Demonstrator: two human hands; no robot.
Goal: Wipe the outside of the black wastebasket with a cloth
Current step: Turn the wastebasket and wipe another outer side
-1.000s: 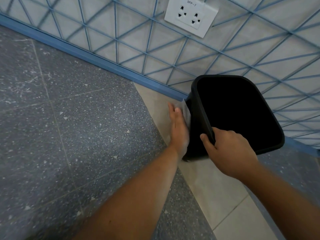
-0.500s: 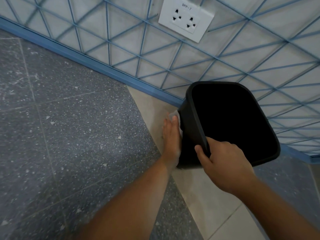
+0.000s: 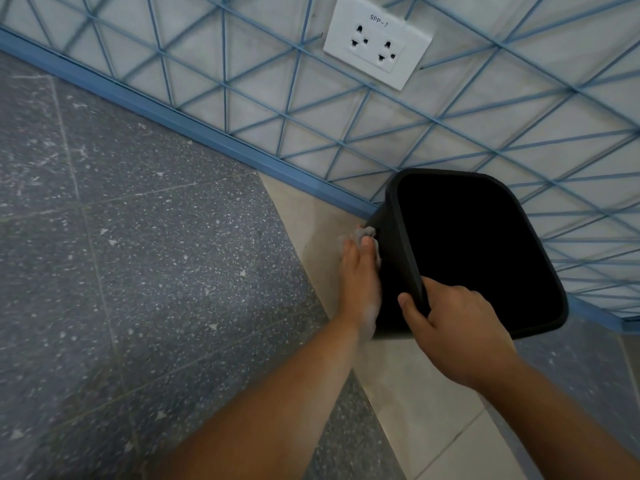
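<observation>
Head view. A black wastebasket (image 3: 467, 251) is shown standing on a pale floor strip (image 3: 408, 386) against the foot of the wall, its open mouth turned toward the camera and its interior lost in shadow. The near rim of the wastebasket is gripped by the right hand (image 3: 457, 330): the thumb is laid on the outer wall, while the other fingers are curled over the rim and are largely hidden inside. The left hand (image 3: 360, 282) is laid flat against the outer left wall of the wastebasket, with its fingers (image 3: 364, 244) held straight and pressed together. A pale grey cloth (image 3: 367, 233) is pressed between that palm and the wall; only a crumpled edge is seen past the fingertips and along the hand's right side. Both forearms are bare. The pale strip is bordered on both sides by dark speckled floor tiles (image 3: 145, 258). A blue baseboard (image 3: 194, 126) is seen along the foot of the wall, which is covered in white panels crossed by blue lines. A white double socket (image 3: 377, 41), labelled "9PP-7", is mounted on the wall above and to the left of the wastebasket.
</observation>
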